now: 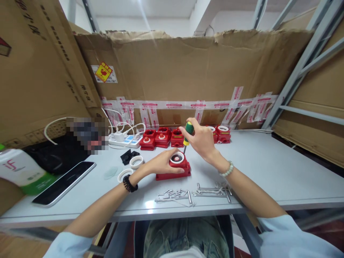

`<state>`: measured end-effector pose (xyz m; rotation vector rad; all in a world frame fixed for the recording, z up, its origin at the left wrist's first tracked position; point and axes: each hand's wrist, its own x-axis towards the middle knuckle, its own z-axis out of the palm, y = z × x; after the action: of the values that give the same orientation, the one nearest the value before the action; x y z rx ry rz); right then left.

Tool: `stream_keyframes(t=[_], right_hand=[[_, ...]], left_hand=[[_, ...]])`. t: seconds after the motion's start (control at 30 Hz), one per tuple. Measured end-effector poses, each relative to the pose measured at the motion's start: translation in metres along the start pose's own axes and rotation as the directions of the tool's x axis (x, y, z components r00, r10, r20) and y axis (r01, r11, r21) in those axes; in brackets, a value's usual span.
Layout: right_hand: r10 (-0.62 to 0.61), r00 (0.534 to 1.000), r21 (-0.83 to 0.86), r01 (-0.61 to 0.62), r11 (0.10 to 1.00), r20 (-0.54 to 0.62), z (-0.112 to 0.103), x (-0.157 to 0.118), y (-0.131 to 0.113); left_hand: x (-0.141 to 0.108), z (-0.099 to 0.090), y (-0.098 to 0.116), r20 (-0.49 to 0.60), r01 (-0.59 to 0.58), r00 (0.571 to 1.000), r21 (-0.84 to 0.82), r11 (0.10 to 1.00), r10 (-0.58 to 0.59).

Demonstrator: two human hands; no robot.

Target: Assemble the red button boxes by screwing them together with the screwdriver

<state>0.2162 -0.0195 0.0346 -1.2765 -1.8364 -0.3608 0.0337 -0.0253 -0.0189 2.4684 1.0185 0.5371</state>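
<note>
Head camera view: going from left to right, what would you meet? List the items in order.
Green-and-white bottle → smartphone → white power strip → left hand → green-and-yellow screwdriver → pale bead bracelet → grey metal shelf post

Bright overhead light, glare on the tabletop edge, wide-angle stretching at borders.
</note>
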Motion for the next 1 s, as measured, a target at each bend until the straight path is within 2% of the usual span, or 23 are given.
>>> stream_keyframes(t=[0.13, 0.23, 0.3, 0.37, 0.43, 0.5, 0.53, 0.67, 0.73, 0.83, 0.93, 1.0], right_hand=[[0.065, 0.998, -0.227, -0.063, 0.972, -0.001, -0.002, 0.012, -0.003], [0.056, 0.998, -0.254, -0.049, 0.966, 0.023, -0.004, 0.019, -0.005], [0.023, 0.994, -0.185, -0.004, 0.983, 0.103, -0.009, 0.023, -0.006], [-0.071, 0.97, -0.015, 0.076, 0.997, 0.234, -0.017, 0.028, -0.007], [-0.212, 0.905, 0.221, 0.137, 0.966, 0.37, -0.025, 0.032, -0.006], [-0.29, 0.841, 0.345, 0.133, 0.929, 0.456, -0.03, 0.035, -0.006], [-0.279, 0.839, 0.332, 0.126, 0.935, 0.466, -0.031, 0.035, -0.006], [-0.076, 0.94, 0.012, 0.077, 0.997, 0.334, -0.019, 0.031, -0.006], [-0.046, 0.952, -0.026, 0.056, 0.998, 0.302, -0.011, 0.03, -0.003], [-0.11, 0.932, 0.144, 0.064, 0.987, 0.344, -0.008, 0.032, 0.004], [-0.257, 0.859, 0.361, 0.091, 0.928, 0.442, -0.016, 0.032, 0.007], [-0.3, 0.832, 0.409, 0.099, 0.907, 0.466, -0.021, 0.031, 0.004]], left_hand=[[0.0, 0.0, 0.0, -0.003, -0.01, 1.0, -0.031, 0.999, 0.01], [0.0, 0.0, 0.0, -0.004, -0.019, 1.0, -0.042, 0.999, 0.019], [-0.001, -0.001, -0.001, -0.001, -0.028, 1.0, -0.031, 0.999, 0.028], [-0.001, -0.001, 0.0, 0.007, -0.03, 1.0, -0.013, 0.999, 0.03], [-0.001, -0.002, 0.0, 0.018, -0.028, 0.999, -0.004, 1.0, 0.028], [-0.001, -0.003, 0.0, 0.024, -0.027, 0.999, -0.004, 1.0, 0.027], [-0.001, -0.003, 0.0, 0.023, -0.027, 0.999, -0.003, 1.0, 0.027], [-0.001, -0.003, 0.001, 0.02, -0.023, 1.0, 0.005, 1.0, 0.023], [-0.001, -0.002, 0.001, 0.025, -0.019, 1.0, -0.006, 1.0, 0.019], [-0.001, -0.002, 0.001, 0.035, -0.009, 0.999, -0.005, 1.0, 0.01], [-0.002, -0.004, 0.001, 0.051, 0.008, 0.999, 0.012, 1.0, -0.008], [-0.003, -0.006, 0.0, 0.068, 0.012, 0.998, 0.024, 1.0, -0.013]])
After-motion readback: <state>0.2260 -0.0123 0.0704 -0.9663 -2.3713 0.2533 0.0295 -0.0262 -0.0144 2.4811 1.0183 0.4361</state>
